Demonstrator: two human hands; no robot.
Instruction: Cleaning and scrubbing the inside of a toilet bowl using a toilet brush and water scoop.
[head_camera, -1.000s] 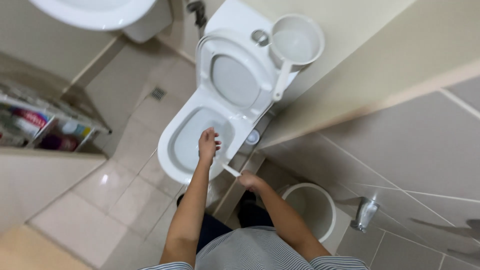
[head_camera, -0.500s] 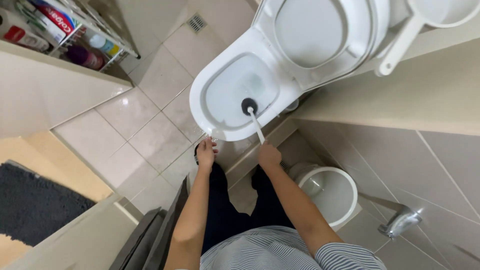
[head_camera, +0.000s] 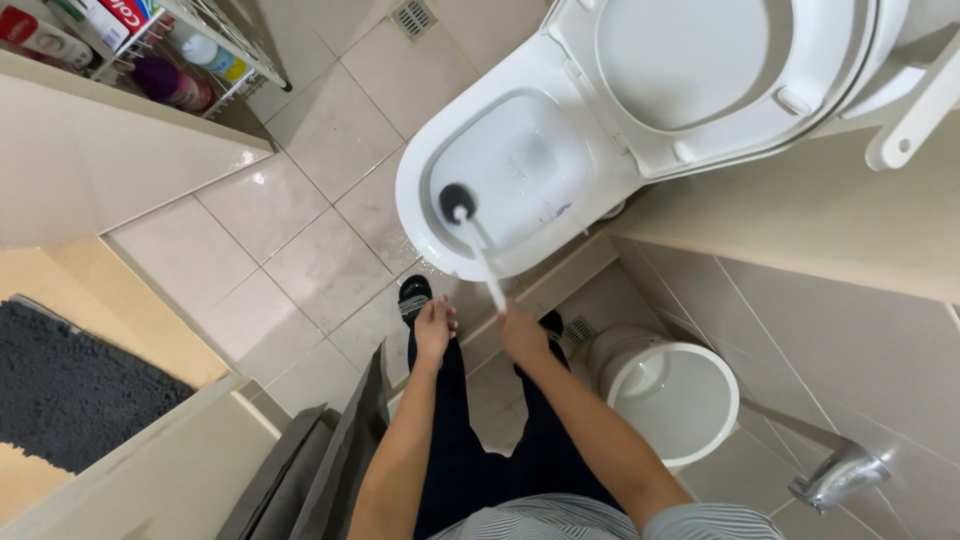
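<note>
Right hand (head_camera: 522, 335), fingers clamped on a white-handled, dark-headed toilet brush (head_camera: 472, 238), reached the white ceramic bowl (head_camera: 425, 160); left hand (head_camera: 433, 328) hung free, fingers loosely together.

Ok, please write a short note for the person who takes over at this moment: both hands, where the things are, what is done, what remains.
Right hand: gripping the white handle of the toilet brush.
Left hand: empty, loose, beside the right, touching nothing.
Brush head rests on the front inner wall of the toilet bowl; seat and lid are raised.
White bucket stands on the floor at the right.
Done: brush is in the bowl.
Left: cannot tell how much is scrubbed.
</note>
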